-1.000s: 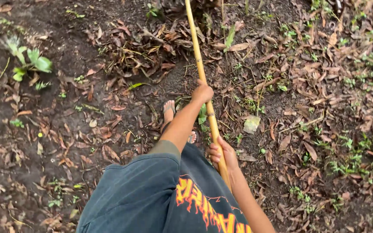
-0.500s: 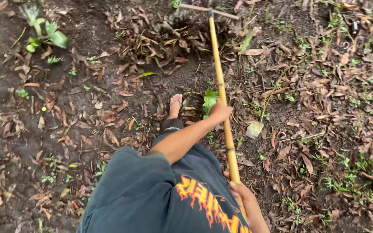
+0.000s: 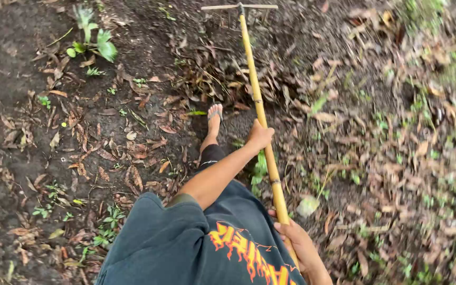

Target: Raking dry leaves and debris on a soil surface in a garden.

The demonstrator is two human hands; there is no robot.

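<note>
Both hands are closed around the long yellow bamboo rake handle (image 3: 262, 119): the left hand (image 3: 260, 136) wraps it at mid-length, the right hand (image 3: 294, 244) clamps it lower, close to the dark shirt with an orange flame print (image 3: 222, 248). The handle runs upward to the thin crossbar rake head (image 3: 239, 7), which rests at the far edge of a pile of brown dry leaves (image 3: 222, 74) on dark soil (image 3: 6, 63).

Risk: the sandalled foot (image 3: 215, 117) stands just beside the handle, near the pile; a pull straight back could drag tines or debris against it. The small green leafy plant (image 3: 92, 42) lies well apart.

Limits: the tines are not resolvable against the leaves. The right side is motion-blurred. The other foot is hidden.
</note>
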